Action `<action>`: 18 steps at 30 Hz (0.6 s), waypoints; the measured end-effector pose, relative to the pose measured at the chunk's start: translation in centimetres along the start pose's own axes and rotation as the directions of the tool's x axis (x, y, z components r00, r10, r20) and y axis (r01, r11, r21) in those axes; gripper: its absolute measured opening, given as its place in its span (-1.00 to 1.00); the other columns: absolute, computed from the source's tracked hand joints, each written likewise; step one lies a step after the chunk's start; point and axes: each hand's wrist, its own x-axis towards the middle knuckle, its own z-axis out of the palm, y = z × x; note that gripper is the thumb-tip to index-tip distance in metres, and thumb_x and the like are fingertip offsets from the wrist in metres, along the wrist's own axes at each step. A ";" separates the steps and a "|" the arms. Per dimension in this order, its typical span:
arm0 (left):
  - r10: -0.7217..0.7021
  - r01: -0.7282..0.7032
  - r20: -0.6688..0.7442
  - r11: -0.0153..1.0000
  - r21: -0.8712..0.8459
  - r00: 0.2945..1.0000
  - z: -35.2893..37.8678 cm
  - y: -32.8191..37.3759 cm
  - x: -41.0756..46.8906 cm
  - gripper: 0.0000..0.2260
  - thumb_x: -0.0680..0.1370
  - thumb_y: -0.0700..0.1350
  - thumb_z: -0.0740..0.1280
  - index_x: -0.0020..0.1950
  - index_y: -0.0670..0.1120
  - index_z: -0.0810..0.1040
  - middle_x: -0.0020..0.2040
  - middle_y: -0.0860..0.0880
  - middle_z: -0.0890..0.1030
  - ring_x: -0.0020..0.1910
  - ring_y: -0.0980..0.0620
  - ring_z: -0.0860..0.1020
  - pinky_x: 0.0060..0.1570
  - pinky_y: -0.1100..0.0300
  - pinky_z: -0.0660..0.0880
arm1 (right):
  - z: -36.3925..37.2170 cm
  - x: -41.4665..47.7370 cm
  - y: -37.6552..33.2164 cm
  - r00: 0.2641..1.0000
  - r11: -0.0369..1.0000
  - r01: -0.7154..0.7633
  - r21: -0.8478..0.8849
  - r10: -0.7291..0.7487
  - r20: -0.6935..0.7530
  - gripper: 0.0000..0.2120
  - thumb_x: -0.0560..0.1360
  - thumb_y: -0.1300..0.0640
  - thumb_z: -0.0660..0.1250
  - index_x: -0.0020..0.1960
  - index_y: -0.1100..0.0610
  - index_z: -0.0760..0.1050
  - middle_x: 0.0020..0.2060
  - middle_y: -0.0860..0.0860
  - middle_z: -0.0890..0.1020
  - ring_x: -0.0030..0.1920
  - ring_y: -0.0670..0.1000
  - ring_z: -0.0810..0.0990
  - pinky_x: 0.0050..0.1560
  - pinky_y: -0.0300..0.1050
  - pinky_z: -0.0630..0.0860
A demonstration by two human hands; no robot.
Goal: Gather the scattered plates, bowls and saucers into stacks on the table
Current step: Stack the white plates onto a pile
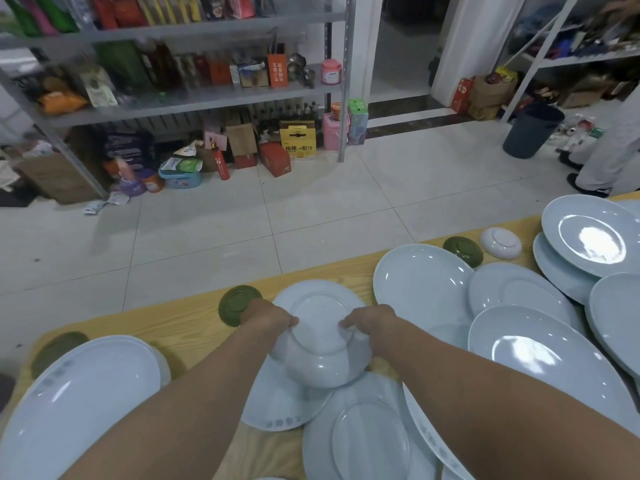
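Both my hands hold an upside-down pale bowl point(320, 358) above the middle of the wooden table point(180, 327). My left hand point(268, 315) grips its left side and my right hand point(372, 322) grips its right side, fingers curled at the foot ring. An overturned white plate point(318, 299) lies just behind the bowl. Pale blue plates point(420, 285) spread over the right half of the table. A large oval plate point(86, 393) sits at the near left. Two more plates point(367, 434) lie below the bowl, near me. A green saucer point(235, 304) lies beside my left hand.
Another green saucer point(463, 250) and a small white saucer point(501, 242) lie upside down at the table's far edge. A third green saucer point(57, 348) is at the left edge. Beyond the table are tiled floor, cluttered metal shelves point(194, 98), a dark bin point(531, 131) and a standing person point(609, 157).
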 end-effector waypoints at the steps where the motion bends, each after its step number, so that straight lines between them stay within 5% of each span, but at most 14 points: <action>1: -0.004 0.005 0.008 1.000 -0.018 1.000 -0.4 -0.1 -0.4 -0.53 0.37 -0.15 0.58 0.16 -0.27 0.49 0.06 -0.20 0.60 0.03 -0.22 0.60 0.07 -0.11 0.59 | 0.2 -0.6 -0.2 1.000 0.999 0.005 0.045 -0.006 0.017 -0.27 0.29 0.25 0.57 0.36 0.32 0.32 0.23 0.24 0.50 0.18 0.29 0.54 0.20 0.19 0.52; 5: 0.033 -0.038 -0.032 0.988 -0.149 0.999 -4.2 0.2 -1.6 -0.53 0.29 -0.18 0.62 0.10 -0.26 0.53 0.05 -0.20 0.61 0.02 -0.23 0.60 0.08 -0.14 0.58 | 1.4 -2.5 -1.0 0.994 0.957 0.101 0.271 -0.108 0.009 0.01 0.22 0.06 0.61 0.49 0.23 0.12 0.24 0.20 0.49 0.17 0.27 0.54 0.21 0.27 0.49; 8: 0.129 -0.146 -0.096 0.971 -0.190 0.987 -7.6 0.0 -3.6 -0.50 0.33 -0.21 0.59 0.13 -0.19 0.39 0.10 -0.08 0.49 0.09 -0.18 0.50 0.12 -0.09 0.55 | 2.6 -5.9 -2.1 0.985 0.918 0.171 0.359 -0.172 -0.030 -0.29 0.41 -0.17 0.45 0.40 0.21 0.36 0.11 0.11 0.56 0.12 0.23 0.57 0.21 0.18 0.52; 12: 0.175 -0.242 -0.199 0.888 -0.391 0.964 -11.8 -1.7 -5.7 -0.71 0.45 -0.31 0.33 0.12 -0.10 0.38 0.05 -0.09 0.43 0.04 -0.14 0.42 0.03 -0.01 0.49 | 5.4 -10.1 -3.1 0.972 0.889 0.236 0.392 -0.223 -0.081 -0.37 0.43 -0.37 0.26 0.17 0.16 0.47 0.01 0.07 0.57 0.02 0.19 0.58 0.13 0.10 0.56; 15: 0.125 -0.246 -0.239 0.775 -0.583 0.963 -15.5 -3.7 -7.0 -0.73 0.46 -0.24 0.17 0.13 -0.19 0.50 0.01 -0.18 0.55 -0.05 -0.17 0.52 0.04 -0.05 0.53 | 8.1 -12.9 -3.1 0.950 0.861 0.313 0.401 -0.278 -0.145 -0.60 0.52 -0.18 0.26 0.08 0.17 0.43 -0.07 0.07 0.54 -0.07 0.15 0.54 0.00 0.04 0.54; 18: 0.117 -0.259 -0.238 0.608 -0.751 0.964 -19.2 -6.2 -9.1 -0.78 0.57 -0.30 0.09 -0.19 -0.19 0.48 -0.23 -0.16 0.48 -0.28 -0.10 0.47 -0.16 0.05 0.49 | 11.0 -15.3 -2.3 0.936 0.872 0.350 0.342 -0.308 -0.172 -0.87 0.54 0.18 0.22 0.03 0.22 0.44 -0.22 0.08 0.46 -0.32 0.09 0.37 -0.24 -0.08 0.35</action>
